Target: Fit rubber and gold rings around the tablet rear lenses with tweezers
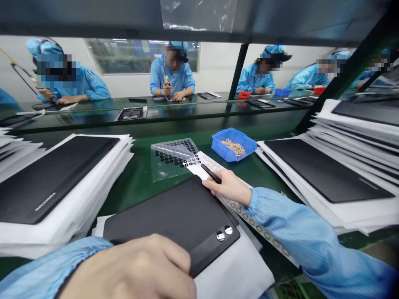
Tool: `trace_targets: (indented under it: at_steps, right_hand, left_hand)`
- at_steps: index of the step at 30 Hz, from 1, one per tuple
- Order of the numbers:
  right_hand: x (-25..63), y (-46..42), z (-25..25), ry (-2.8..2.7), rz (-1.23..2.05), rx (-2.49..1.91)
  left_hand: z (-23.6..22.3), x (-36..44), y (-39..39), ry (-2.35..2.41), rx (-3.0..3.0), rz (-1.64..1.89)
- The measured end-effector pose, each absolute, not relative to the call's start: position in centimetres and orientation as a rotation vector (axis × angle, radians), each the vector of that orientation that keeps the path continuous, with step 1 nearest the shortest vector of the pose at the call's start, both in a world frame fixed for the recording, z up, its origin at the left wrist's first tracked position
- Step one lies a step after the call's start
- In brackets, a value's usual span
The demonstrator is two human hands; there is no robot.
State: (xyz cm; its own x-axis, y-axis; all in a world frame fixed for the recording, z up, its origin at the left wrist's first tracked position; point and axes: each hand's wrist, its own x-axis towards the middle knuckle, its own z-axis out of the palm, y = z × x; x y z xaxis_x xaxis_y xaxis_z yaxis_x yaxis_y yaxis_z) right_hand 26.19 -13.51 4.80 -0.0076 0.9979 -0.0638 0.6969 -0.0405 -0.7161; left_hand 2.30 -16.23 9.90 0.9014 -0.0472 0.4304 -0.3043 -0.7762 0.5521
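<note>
My right hand point(229, 187) grips a slim black pen-like tool point(211, 173), whose tip is over a white strip of ring stickers point(246, 216). Beneath and beside it lies a dark tablet back cover point(162, 211) with two round shiny lens rings point(224, 233), resting on white sheets point(237, 270). In the foreground my left hand point(134, 270) has its fingers curled at the cover's near edge. Its fingertips are hidden, so what they hold cannot be seen. Beyond the cover is a clear film with black rings point(174, 155).
A blue bin point(233, 145) of small gold-coloured parts stands behind the strip. Stacks of dark covers between white sheets rise at left point(62, 174) and right point(327, 166). A green frame post point(339, 79) slants at right. Across the line, several people in blue work.
</note>
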Motion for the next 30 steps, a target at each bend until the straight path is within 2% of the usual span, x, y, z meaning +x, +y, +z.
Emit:
trace_targets:
  at_steps: [2, 4, 6, 8, 11, 18, 24, 30]
  right_hand:
    - [26.1, -13.7, 4.8, -1.765, 0.792, -1.807]
    - [26.1, -13.8, 4.8, -1.78, 0.767, -1.816]
    - [26.0, -14.0, 5.0, -1.784, 0.751, -1.824]
    - [26.0, -14.2, 5.2, -1.779, 0.757, -1.835]
    - [26.0, -14.5, 5.4, -1.76, 0.801, -1.843]
    - [25.8, -14.7, 5.1, -1.622, 0.953, -1.777]
    - [25.4, -15.0, 5.1, -1.409, 1.525, -1.582]
    - [25.1, -15.6, 5.5, -1.26, 1.761, -1.166]
  left_hand:
    - [10.4, 2.8, -14.8, -0.086, 2.588, 0.571]
    - [10.2, 3.2, -12.9, 0.376, 2.754, 0.555]
    - [9.0, 3.5, -10.8, 0.85, 2.793, 0.419]
    - [7.3, 3.6, -9.3, 1.06, 2.749, 0.255]
    - [5.5, 3.6, -8.3, 1.139, 2.64, 0.121]
    - [4.8, 3.4, -8.0, 1.182, 2.504, 0.136]
    - [5.3, 3.4, -8.8, 1.119, 2.349, 0.01]
    - [7.1, 3.3, -8.0, 0.907, 2.203, 0.118]
